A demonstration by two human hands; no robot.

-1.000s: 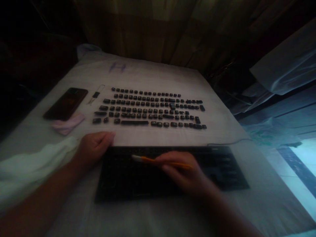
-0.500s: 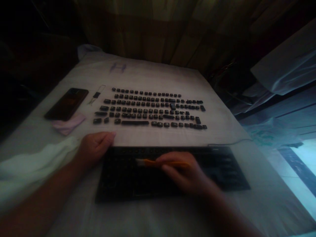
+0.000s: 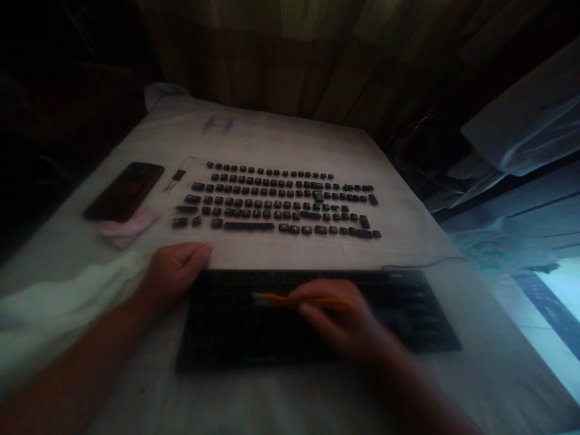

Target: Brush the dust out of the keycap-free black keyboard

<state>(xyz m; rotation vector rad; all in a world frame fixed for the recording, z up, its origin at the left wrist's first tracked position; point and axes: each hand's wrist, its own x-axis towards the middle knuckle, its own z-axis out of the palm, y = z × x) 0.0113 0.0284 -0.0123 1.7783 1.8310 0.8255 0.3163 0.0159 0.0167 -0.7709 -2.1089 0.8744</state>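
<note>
A black keyboard base (image 3: 217, 356) with its keycaps off lies in front of me, its key bed dark and hard to make out. In my right hand (image 3: 338, 317) is a brush with an orange handle (image 3: 333, 303), pinched between thumb and fingers. The pale bristles (image 3: 260, 299) point left, over the upper left part of the base; actual contact is too dark to see. My left hand (image 3: 174, 269) is curled against the upper left corner of the base, thumb stretched toward the loose keys. Its other fingers are mostly hidden.
Loose black keycaps (image 3: 249, 226) lie in rows beyond the base. At left are a phone (image 3: 124, 192), a pink cloth (image 3: 129, 228), a wire keycap puller (image 3: 179, 175) and a white cloth (image 3: 67, 296). A cable (image 3: 421, 264) runs right from the base.
The brush and my right hand have shifted very slightly to the right. My left hand, the base and the keycap rows stay as they were.
</note>
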